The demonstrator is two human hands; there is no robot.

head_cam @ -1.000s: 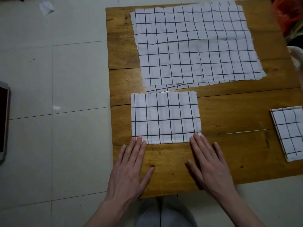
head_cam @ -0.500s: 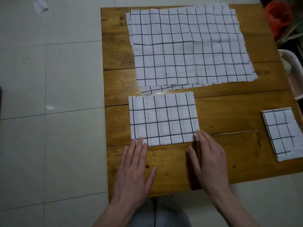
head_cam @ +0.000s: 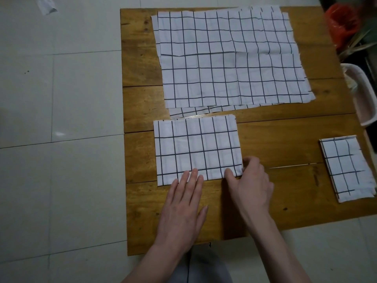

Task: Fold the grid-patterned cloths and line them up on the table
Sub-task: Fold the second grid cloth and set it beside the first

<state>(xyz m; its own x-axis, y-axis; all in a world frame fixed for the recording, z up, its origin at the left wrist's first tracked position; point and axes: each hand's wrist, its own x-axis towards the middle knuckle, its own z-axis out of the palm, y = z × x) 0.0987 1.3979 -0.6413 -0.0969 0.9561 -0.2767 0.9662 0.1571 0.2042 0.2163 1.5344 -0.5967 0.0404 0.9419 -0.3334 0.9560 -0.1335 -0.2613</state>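
done: folded square right of half-folded cloth | right hand pinches its corner, left hand flat | left: unfolded stack behind (count unclear)

A single head-worn camera looks steeply down and forward from close above the desk, which fills centre and right; tiled floor fills the left.

Table was seen as varnished wood w/ visible grain, planks knotted. Cloths were matt woven fabric, creased, edges frayed. Floor was tiled, glossy, smooth.
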